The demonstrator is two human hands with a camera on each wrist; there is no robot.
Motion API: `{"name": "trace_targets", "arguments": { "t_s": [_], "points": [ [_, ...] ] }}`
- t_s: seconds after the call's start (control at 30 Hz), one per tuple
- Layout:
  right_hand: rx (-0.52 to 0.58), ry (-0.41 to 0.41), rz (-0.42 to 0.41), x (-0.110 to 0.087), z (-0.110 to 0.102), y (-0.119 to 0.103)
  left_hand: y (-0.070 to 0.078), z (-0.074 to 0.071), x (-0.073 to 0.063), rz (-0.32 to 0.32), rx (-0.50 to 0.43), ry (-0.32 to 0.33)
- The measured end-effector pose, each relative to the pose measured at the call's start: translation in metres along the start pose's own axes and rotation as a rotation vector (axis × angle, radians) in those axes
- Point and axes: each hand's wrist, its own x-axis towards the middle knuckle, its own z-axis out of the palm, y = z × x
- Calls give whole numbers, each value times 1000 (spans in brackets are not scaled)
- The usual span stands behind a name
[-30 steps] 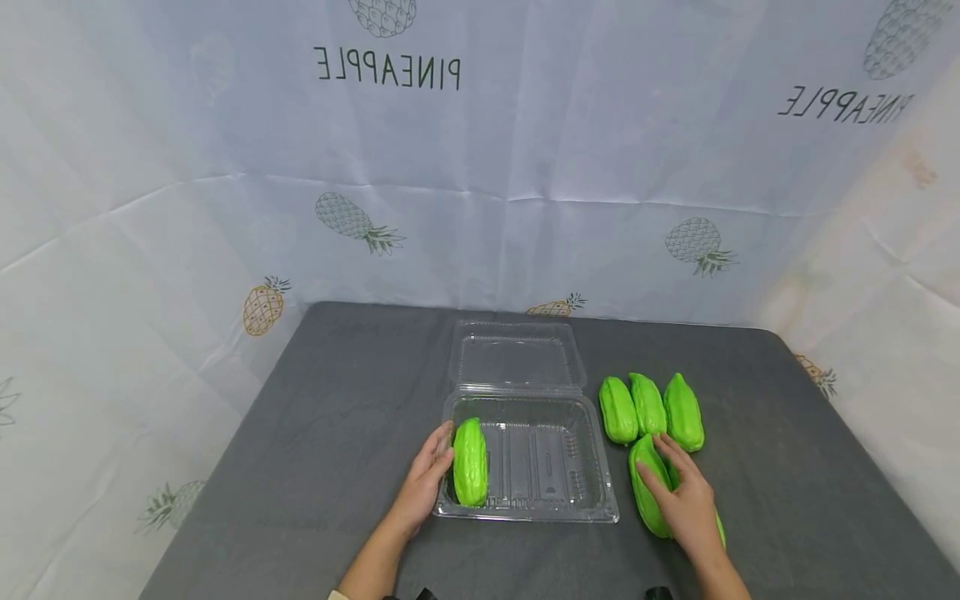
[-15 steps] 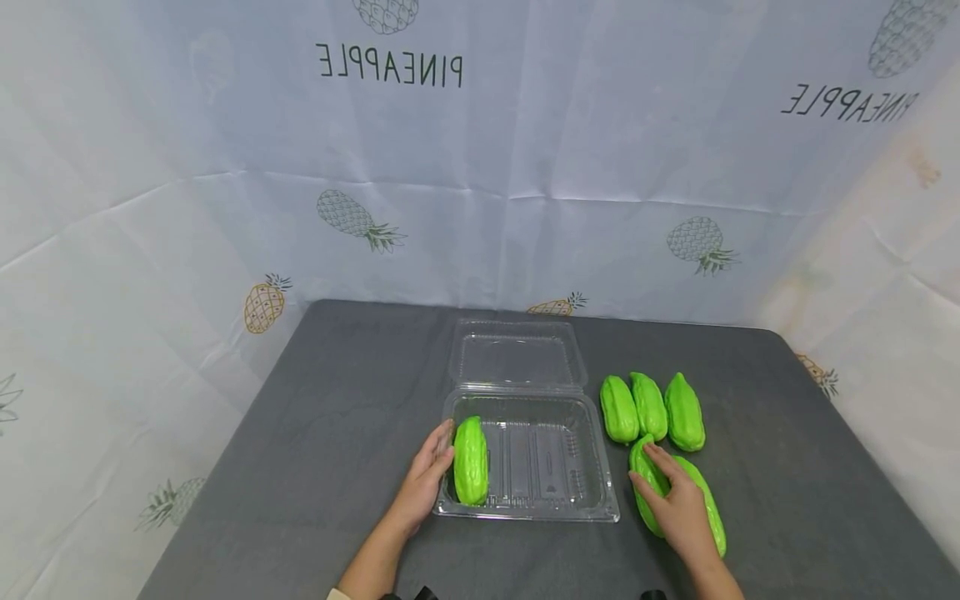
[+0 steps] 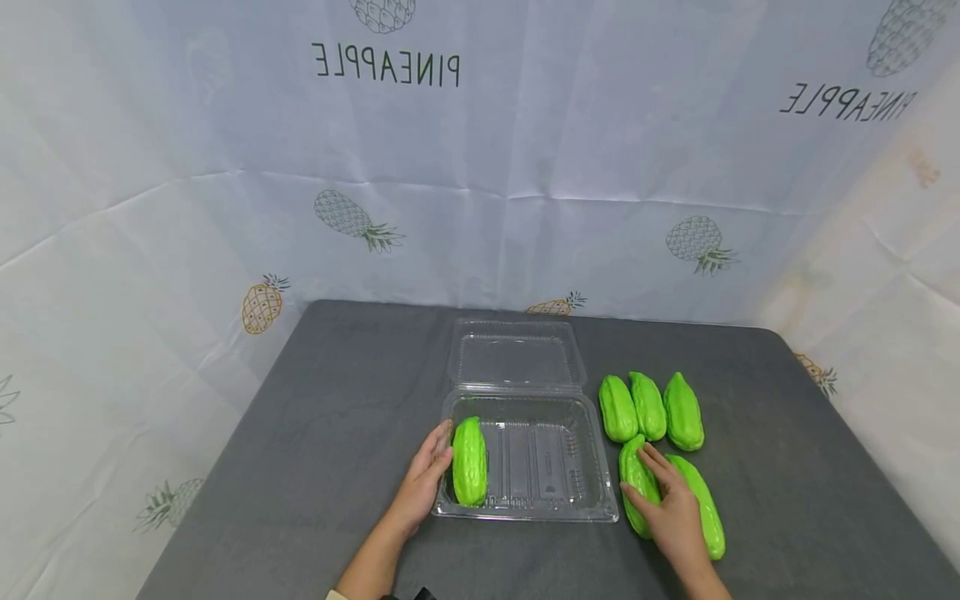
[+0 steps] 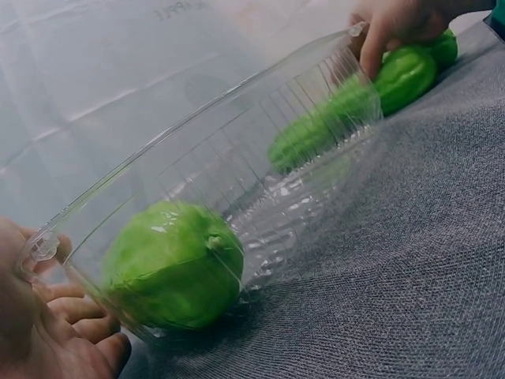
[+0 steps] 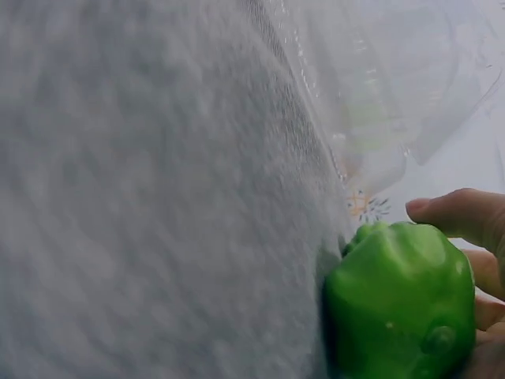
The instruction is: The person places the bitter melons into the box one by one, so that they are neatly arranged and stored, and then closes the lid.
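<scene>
A clear plastic clamshell box (image 3: 528, 515) stands with its lid laid back behind it. Inside, along its left wall, lies one green ribbed gourd (image 3: 469, 462). My left hand (image 3: 423, 479) holds the box's left side, thumb at the rim and fingers against the outer wall, as the left wrist view shows. To the right of the box, my right hand (image 3: 670, 508) grips another green ribbed gourd (image 3: 637, 475), thumb on one side and fingers on the other. The right wrist view shows this gourd (image 5: 402, 308) end-on, low by the cloth.
Behind the right hand, three more green gourds (image 3: 649, 408) lie side by side. One further gourd (image 3: 701, 508) rests just right of that hand. Grey cloth covers the table (image 3: 360, 375), and a pineapple-print curtain (image 3: 495, 142) hangs around its far sides.
My right hand has shifted a little left, and the gourd under it has slid left towards the box, away from the neighbouring gourd. The left hand and box stay put.
</scene>
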Motion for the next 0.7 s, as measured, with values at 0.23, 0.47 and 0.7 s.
{"name": "trace_targets", "arguments": {
  "t_s": [0.23,0.47,0.7],
  "points": [
    [-24,48,-16,-3,8,5,1,0,0,-4,6,-2],
    [38,4,35,-3,12,10,2,1,0,2,9,-1],
    [68,-155,165,1,9,10,2,0,-1,0,6,2]
  ]
}}
